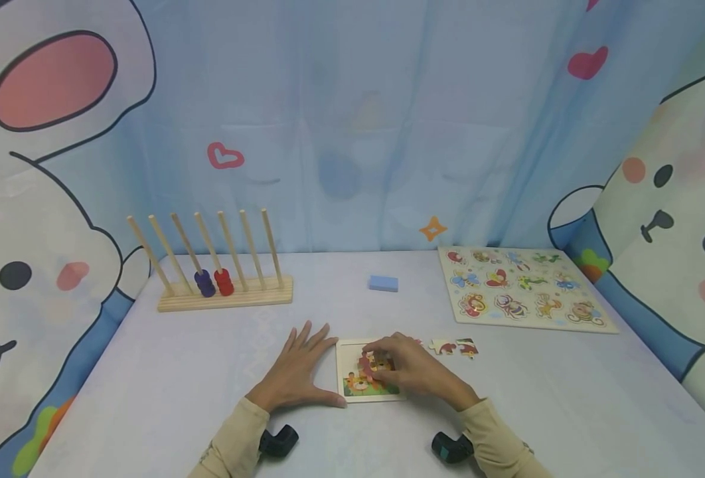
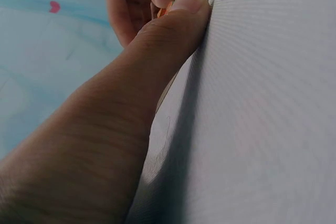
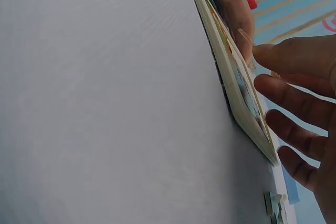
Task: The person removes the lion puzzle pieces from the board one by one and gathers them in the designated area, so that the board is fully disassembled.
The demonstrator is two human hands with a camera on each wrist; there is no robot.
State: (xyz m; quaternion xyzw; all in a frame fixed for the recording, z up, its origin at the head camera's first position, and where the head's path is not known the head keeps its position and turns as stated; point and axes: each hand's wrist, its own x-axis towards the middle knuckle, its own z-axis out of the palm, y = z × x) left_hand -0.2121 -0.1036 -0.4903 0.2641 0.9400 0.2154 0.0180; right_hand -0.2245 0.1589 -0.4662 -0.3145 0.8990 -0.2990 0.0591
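A small square puzzle board (image 1: 340, 364) with a pale wooden rim and a partly assembled animal picture lies in front of me. My left hand (image 1: 299, 372) lies flat and spread along its left side, the thumb at the lower left corner. Over the board, my right hand (image 1: 411, 366) pinches a reddish-brown puzzle piece (image 1: 366, 366) between thumb and fingers. In the right wrist view, that piece (image 3: 244, 38) shows as a thin edge at the fingertips, tilted above the board. Loose puzzle pieces (image 1: 444, 347) lie just beyond the right hand, partly hidden by it.
At the back left stands a wooden peg rack (image 1: 227, 300) with dark blue beads (image 1: 204, 283) and red beads (image 1: 224, 282) on two pegs. A blue block (image 1: 383, 283) lies at the back middle. A larger animal puzzle board (image 1: 520, 318) rests at the back right.
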